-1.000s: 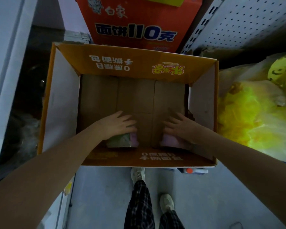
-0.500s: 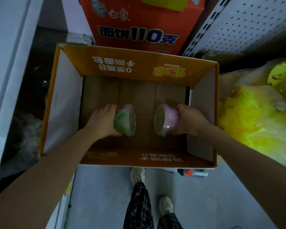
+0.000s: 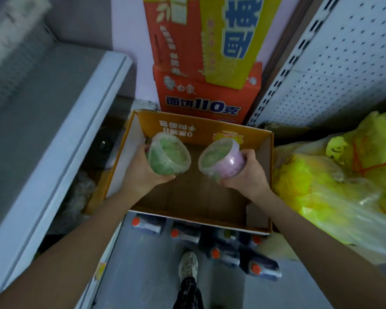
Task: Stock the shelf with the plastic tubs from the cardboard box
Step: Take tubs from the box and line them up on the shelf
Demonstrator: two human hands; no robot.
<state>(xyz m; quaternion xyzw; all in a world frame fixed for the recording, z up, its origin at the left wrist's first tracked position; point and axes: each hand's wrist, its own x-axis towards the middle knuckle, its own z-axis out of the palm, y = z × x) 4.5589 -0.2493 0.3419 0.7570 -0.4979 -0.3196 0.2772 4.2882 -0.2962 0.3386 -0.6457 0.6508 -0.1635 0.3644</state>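
An open orange cardboard box (image 3: 187, 128) stands below me; its brown floor shows bare between my arms. My left hand (image 3: 140, 169) grips a green plastic tub (image 3: 168, 156), tilted with its clear lid toward me, held above the box's left half. My right hand (image 3: 246, 172) grips a pink plastic tub (image 3: 226, 162), also tilted lid-up, above the box's right half. Both tubs are lifted off the box floor. A white perforated shelf panel (image 3: 334, 70) rises at the right.
Two stacked red and yellow cartons (image 3: 206, 85) lean behind the box. A white cabinet edge (image 3: 60, 157) runs along the left. Yellow plastic bags (image 3: 334, 186) bulge at the right. Several dark bottles with orange caps (image 3: 232, 253) lie on the floor by my shoe (image 3: 188, 266).
Both hands closed on the tubs at the box's near end, lifted them and raised them above the box. The view has pulled back and upward.
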